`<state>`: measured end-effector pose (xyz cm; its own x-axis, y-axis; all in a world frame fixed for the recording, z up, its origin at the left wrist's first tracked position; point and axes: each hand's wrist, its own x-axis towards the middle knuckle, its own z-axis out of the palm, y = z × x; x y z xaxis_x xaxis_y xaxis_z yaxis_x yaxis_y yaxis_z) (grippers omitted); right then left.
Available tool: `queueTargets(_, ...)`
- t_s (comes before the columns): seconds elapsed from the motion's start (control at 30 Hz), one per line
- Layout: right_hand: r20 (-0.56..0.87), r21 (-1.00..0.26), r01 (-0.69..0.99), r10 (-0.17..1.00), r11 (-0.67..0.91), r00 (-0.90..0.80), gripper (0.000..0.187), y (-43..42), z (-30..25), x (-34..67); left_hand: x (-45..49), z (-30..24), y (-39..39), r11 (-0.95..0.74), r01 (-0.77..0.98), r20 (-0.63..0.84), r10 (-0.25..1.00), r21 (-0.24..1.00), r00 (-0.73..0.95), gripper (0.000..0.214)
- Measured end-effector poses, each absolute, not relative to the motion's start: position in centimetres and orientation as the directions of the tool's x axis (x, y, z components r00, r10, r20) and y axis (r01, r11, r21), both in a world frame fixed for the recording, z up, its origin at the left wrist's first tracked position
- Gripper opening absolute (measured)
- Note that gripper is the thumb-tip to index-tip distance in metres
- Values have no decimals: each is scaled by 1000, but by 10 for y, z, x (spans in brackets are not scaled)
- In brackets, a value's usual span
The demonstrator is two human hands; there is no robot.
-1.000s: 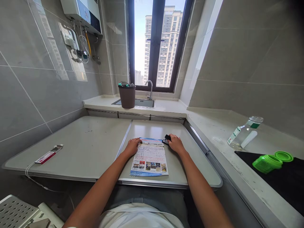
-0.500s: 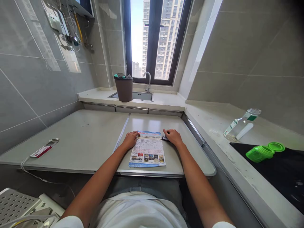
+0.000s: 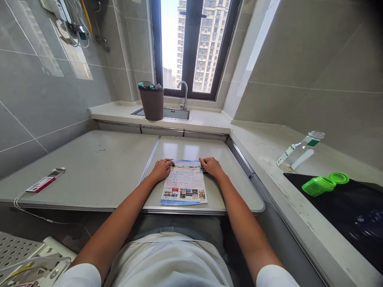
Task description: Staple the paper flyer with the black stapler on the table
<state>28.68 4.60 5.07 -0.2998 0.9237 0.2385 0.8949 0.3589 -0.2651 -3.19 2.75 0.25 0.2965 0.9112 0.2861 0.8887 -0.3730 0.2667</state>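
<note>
A printed leaflet (image 3: pixel 184 184) with small photos along its near edge lies flat on the grey folding table (image 3: pixel 104 167) in front of me. My left hand (image 3: pixel 161 169) rests at the leaflet's far left corner, fingers curled onto the paper's edge. At the far right corner, my right hand (image 3: pixel 211 165) has its fingers bent down on the paper. Whether anything lies under the right palm is hidden.
A red and white device with a cable (image 3: pixel 44 181) lies at the table's left. A brown bin (image 3: pixel 152 101) stands by the sink (image 3: pixel 176 113) and tap. On the right counter (image 3: pixel 269 155) lie a clear bottle (image 3: pixel 297 152) and a green lidded container (image 3: pixel 323 183) on a black hob.
My right hand slid left onto the leaflet's top right corner, and the small black object beside it is no longer visible. The view tilted down; my left hand stayed at its corner.
</note>
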Motion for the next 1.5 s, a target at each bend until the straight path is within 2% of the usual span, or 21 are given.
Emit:
queueTargets(0.13, 275, -236, 894, 908, 382, -316, 64, 48, 47, 283, -31, 7, 23, -412, 869, 271, 900, 275, 341, 34)
queueTargets(0.3, 300, -264, 886, 905, 382, -300, 61, 49, 46, 282, -30, 10, 19, -432, 853, 237, 897, 292, 373, 41)
queueTargets(0.5, 318, -284, 889, 910, 360, -266, 56, 48, 46, 276, -26, 15, 14, -600, 735, 139, 796, 316, 589, 49)
queueTargets(0.67, 349, -230, 924, 912, 307, -216, 57, 50, 45, 269, -25, 21, 12, -677, 683, 171, 734, 276, 658, 49)
queueTargets(0.9, 367, -159, 932, 896, 327, -252, 55, 53, 45, 271, -22, 23, 9, -628, 738, 241, 778, 247, 581, 43)
queueTargets(1.1, 353, -106, 937, 893, 333, -278, 53, 56, 50, 274, -21, 20, 11, -634, 720, 257, 773, 281, 580, 37)
queueTargets(1.33, 381, -160, 952, 906, 262, -185, 58, 61, 46, 272, -24, 20, 12, -617, 734, 228, 787, 284, 573, 36)
queueTargets(1.5, 327, -155, 967, 934, 204, -145, 62, 64, 41, 267, -24, 20, 13, -607, 745, 232, 794, 275, 562, 36)
